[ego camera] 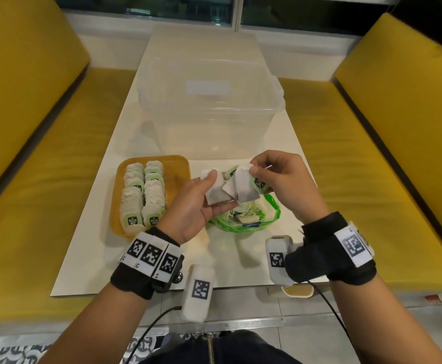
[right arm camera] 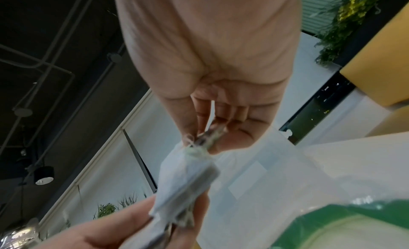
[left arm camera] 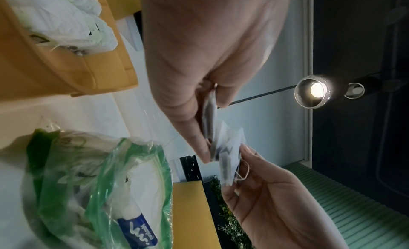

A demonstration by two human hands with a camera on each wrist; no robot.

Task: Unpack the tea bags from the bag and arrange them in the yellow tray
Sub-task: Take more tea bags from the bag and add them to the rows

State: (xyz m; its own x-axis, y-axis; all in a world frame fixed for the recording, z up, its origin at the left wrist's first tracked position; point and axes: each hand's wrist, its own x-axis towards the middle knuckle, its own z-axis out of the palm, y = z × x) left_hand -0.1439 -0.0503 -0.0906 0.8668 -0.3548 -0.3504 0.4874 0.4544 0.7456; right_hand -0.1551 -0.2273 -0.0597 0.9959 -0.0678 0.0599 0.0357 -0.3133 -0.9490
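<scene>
Head view: two white tea bags (ego camera: 230, 191) held above the green bag (ego camera: 263, 219), long axes nearly upright, tops pointing away, dark tea at the lower ends. Left hand (ego camera: 196, 206) pinching one, right hand (ego camera: 283, 179) pinching the other by its top. Yellow tray (ego camera: 178, 174) on the white surface (ego camera: 230, 264), two rows already inside.

Left wrist view: thumb and fingers (left arm camera: 197, 141) pressed on a thin, edge-on tea bag.

Right wrist view: fingers (right arm camera: 199, 123) pinching the tag end, bag hanging away, blurred.

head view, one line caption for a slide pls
Both hands, left hand and right hand, hold tea bags above the green bag, beside the half-filled yellow tray.
</scene>
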